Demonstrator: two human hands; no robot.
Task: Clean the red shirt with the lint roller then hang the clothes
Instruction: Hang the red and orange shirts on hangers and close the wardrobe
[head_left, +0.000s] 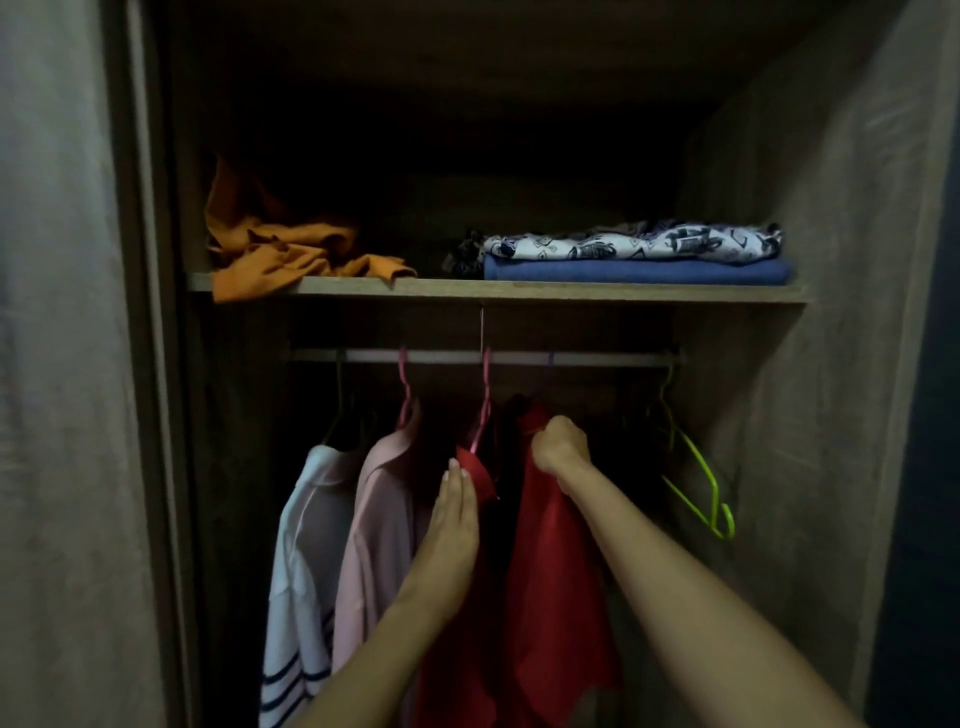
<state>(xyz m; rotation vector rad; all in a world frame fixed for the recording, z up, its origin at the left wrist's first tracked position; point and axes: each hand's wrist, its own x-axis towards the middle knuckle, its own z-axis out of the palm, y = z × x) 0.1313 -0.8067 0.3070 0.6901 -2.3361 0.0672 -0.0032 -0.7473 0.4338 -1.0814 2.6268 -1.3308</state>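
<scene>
Head view. Red shirt hanging below the closet rail, just right of a pink shirt. Right hand, below the rail, fingers clenched on the red shirt's shoulder. Left hand, lower and left of it, fingers straight and together, flat against the shirt's collar. Green hangers hang empty at the rail's right end.

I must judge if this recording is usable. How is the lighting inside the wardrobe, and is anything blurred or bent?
Head view: dim overall. The back of the upper compartment above the wooden shelf is nearly black, as is the gap behind the red shirt. The left hand and right hand are lit and fairly sharp. No glare. The wide lens bends the wardrobe sides outward; the edges look soft.
</scene>
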